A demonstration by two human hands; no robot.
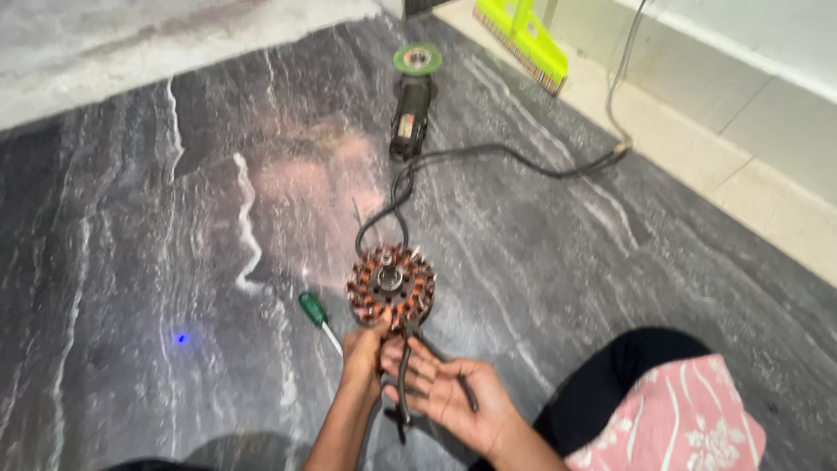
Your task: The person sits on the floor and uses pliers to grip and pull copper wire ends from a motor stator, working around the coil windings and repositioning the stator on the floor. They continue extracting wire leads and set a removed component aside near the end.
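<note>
A round motor stator [391, 287] with copper windings lies on the dark marble floor [157, 262]. My left hand [364, 349] pinches at its near edge, fingers closed on a winding or wire there. My right hand [449, 392] is palm up just below, fingers spread, with black pliers [404, 384] resting across it, their jaws pointing at the stator. A green-handled screwdriver [317, 317] lies on the floor just left of my left hand.
An angle grinder [412, 105] with a green disc lies farther away, its black cable [523, 161] running right toward the wall. A yellow-green broom head [523, 39] sits at the top. My knee in pink floral fabric [671, 419] is at the lower right.
</note>
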